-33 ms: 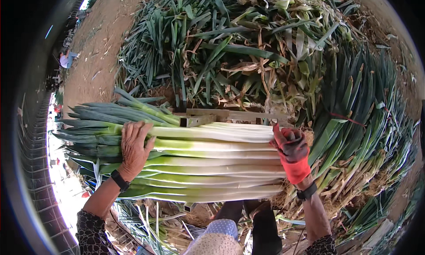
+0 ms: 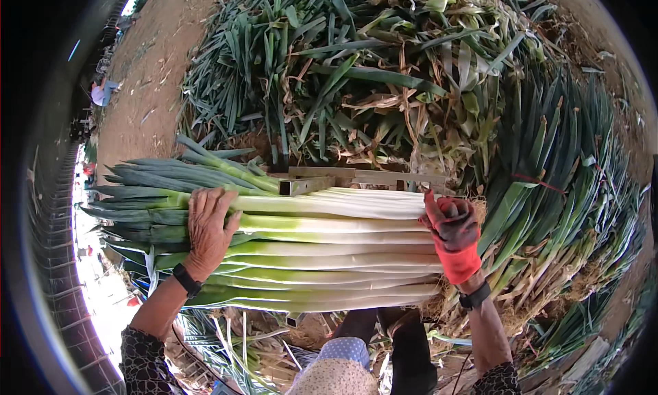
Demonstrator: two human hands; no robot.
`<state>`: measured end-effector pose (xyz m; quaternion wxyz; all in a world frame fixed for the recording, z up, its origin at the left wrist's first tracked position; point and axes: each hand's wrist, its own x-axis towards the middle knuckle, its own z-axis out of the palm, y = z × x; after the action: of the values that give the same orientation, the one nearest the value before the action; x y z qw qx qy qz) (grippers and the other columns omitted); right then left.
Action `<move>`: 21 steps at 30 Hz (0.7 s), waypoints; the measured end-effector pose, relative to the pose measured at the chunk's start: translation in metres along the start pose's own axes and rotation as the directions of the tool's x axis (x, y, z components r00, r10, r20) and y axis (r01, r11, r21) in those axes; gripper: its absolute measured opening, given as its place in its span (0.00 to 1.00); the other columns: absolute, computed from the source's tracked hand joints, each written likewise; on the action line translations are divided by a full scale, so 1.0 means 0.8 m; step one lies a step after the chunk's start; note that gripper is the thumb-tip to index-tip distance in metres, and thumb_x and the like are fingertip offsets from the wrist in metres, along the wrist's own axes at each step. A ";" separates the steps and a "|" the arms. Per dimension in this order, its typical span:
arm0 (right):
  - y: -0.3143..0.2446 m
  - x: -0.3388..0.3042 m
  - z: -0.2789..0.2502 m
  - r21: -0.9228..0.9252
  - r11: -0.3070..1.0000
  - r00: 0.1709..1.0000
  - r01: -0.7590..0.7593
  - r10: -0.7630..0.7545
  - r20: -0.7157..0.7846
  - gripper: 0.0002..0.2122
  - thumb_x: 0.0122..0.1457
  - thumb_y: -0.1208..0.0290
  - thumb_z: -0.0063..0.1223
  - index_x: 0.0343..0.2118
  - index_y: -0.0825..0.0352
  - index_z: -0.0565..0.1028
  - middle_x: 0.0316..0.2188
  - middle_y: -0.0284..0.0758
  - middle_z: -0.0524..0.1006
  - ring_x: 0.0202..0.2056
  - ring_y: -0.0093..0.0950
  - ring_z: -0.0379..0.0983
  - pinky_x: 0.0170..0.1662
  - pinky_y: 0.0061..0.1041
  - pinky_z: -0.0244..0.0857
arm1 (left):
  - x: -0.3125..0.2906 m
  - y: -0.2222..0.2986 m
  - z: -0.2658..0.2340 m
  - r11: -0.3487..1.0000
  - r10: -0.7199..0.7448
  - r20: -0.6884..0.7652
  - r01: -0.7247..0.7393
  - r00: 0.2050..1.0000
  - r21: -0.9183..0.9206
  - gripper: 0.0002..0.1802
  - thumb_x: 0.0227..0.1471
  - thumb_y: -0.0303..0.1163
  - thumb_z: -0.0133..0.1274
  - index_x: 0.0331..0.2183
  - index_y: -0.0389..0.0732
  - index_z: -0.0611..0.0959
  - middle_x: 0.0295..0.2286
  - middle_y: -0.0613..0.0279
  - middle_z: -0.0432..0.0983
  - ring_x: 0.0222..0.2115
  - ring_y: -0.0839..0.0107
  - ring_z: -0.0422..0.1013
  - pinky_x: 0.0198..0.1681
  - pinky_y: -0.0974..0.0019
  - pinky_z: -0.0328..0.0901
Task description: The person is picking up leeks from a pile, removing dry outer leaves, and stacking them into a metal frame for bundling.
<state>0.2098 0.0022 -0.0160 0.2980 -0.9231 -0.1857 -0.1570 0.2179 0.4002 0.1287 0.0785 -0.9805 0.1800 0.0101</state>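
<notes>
Large green onions (image 2: 336, 261) lie side by side across a metal frame (image 2: 308, 185), white shanks and roots to the right, green leaves to the left. My bare left hand (image 2: 210, 225) is closed over the uppermost front onion (image 2: 291, 204), where its shank turns to leaf. The thumb is bent toward the fingers, and the onion's white part comes out from between them. At the root end of the same onion, my right hand (image 2: 452, 232), in a red and black glove, is curled closed. Its fingers hide the onion's tip and roots.
A big heap of loose green leaves and dry husks (image 2: 356, 87) lies beyond the frame. Tied onion bundles (image 2: 541, 182) stand at the right. Cut leaves (image 2: 240, 347) litter the ground by my legs. Far left, a person (image 2: 103, 93) is near a dirt path (image 2: 147, 87).
</notes>
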 end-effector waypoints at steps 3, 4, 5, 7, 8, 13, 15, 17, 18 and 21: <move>-0.002 -0.004 0.002 -0.105 0.994 0.999 -0.013 0.010 -0.030 0.25 0.39 0.74 0.64 0.46 0.64 0.74 0.25 0.31 0.70 0.31 0.33 0.69 0.39 0.34 0.65 | 0.003 0.002 -0.003 1.000 0.014 -0.026 -0.014 1.000 -0.025 0.20 0.42 0.32 0.59 0.40 0.40 0.76 0.37 0.55 0.69 0.41 0.54 0.64 0.51 0.50 0.56; -0.006 -0.004 0.001 -0.144 0.989 1.000 -0.026 0.026 -0.005 0.25 0.39 0.74 0.64 0.46 0.64 0.74 0.26 0.31 0.71 0.31 0.32 0.69 0.39 0.33 0.66 | 0.005 0.002 -0.005 0.999 0.015 -0.038 -0.016 0.999 -0.028 0.18 0.41 0.32 0.59 0.38 0.40 0.77 0.36 0.56 0.70 0.40 0.56 0.64 0.50 0.51 0.56; -0.011 -0.002 0.002 -0.175 0.984 0.999 -0.036 0.040 0.021 0.25 0.39 0.75 0.64 0.46 0.64 0.74 0.27 0.30 0.71 0.32 0.32 0.69 0.40 0.33 0.66 | 0.004 0.001 -0.006 0.999 0.014 -0.036 -0.015 0.999 -0.032 0.18 0.41 0.32 0.59 0.38 0.40 0.77 0.36 0.56 0.70 0.40 0.56 0.64 0.50 0.51 0.56; -0.021 0.009 -0.003 -0.195 0.980 0.997 -0.037 0.050 0.065 0.24 0.41 0.75 0.64 0.46 0.64 0.74 0.29 0.30 0.73 0.33 0.33 0.70 0.41 0.32 0.66 | 0.004 0.000 -0.009 0.999 0.016 -0.048 -0.018 0.999 -0.027 0.16 0.40 0.32 0.59 0.36 0.41 0.78 0.33 0.58 0.69 0.37 0.57 0.64 0.47 0.52 0.57; -0.026 0.015 -0.003 -0.104 0.993 0.998 -0.057 0.057 -0.011 0.23 0.43 0.75 0.64 0.46 0.64 0.74 0.28 0.31 0.73 0.33 0.33 0.70 0.41 0.31 0.66 | 0.006 0.000 -0.006 0.999 0.031 -0.063 -0.033 0.998 -0.028 0.15 0.41 0.32 0.59 0.35 0.41 0.78 0.33 0.59 0.69 0.36 0.58 0.63 0.46 0.52 0.57; -0.055 0.055 0.032 0.057 0.984 0.982 -0.170 0.174 -0.075 0.13 0.46 0.73 0.65 0.36 0.62 0.76 0.25 0.32 0.73 0.31 0.35 0.69 0.33 0.33 0.65 | 0.010 0.004 -0.001 0.999 -0.004 -0.068 0.002 0.998 -0.037 0.14 0.41 0.32 0.59 0.34 0.43 0.78 0.33 0.58 0.67 0.36 0.57 0.63 0.45 0.53 0.58; -0.054 0.046 0.051 0.049 0.970 0.971 -0.238 0.239 -0.006 0.08 0.47 0.72 0.64 0.28 0.59 0.74 0.25 0.31 0.73 0.30 0.36 0.69 0.29 0.34 0.63 | 0.014 0.004 0.002 0.997 -0.020 -0.036 0.017 0.999 -0.079 0.13 0.42 0.30 0.58 0.34 0.41 0.79 0.34 0.56 0.68 0.37 0.56 0.63 0.44 0.54 0.58; -0.064 0.039 0.055 -0.067 0.973 0.974 -0.223 0.219 -0.063 0.08 0.47 0.70 0.64 0.25 0.56 0.72 0.24 0.31 0.72 0.29 0.35 0.68 0.29 0.34 0.63 | 0.011 0.000 0.000 0.997 -0.024 -0.015 0.023 1.000 -0.069 0.13 0.42 0.31 0.58 0.34 0.41 0.79 0.33 0.57 0.68 0.36 0.56 0.63 0.44 0.54 0.58; -0.067 0.039 0.060 -0.140 0.957 0.965 -0.255 0.244 -0.093 0.09 0.48 0.70 0.64 0.28 0.53 0.72 0.24 0.30 0.72 0.29 0.34 0.67 0.29 0.34 0.62 | 0.010 0.000 -0.001 0.996 -0.031 -0.005 0.030 1.000 -0.084 0.13 0.41 0.31 0.58 0.34 0.42 0.79 0.33 0.57 0.68 0.36 0.56 0.63 0.44 0.54 0.58; -0.066 0.043 0.065 -0.238 0.942 0.970 -0.236 0.216 -0.109 0.07 0.48 0.73 0.64 0.25 0.56 0.75 0.24 0.30 0.73 0.29 0.34 0.69 0.27 0.33 0.63 | 0.012 0.000 0.001 0.993 -0.036 0.026 0.039 0.999 -0.112 0.13 0.42 0.33 0.58 0.34 0.43 0.78 0.33 0.58 0.68 0.36 0.57 0.63 0.45 0.53 0.57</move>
<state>0.2265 0.0826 -0.0162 0.2030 -0.9612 -0.0450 -0.1811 0.2264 0.3968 0.1271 0.0254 -0.9864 0.1596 0.0306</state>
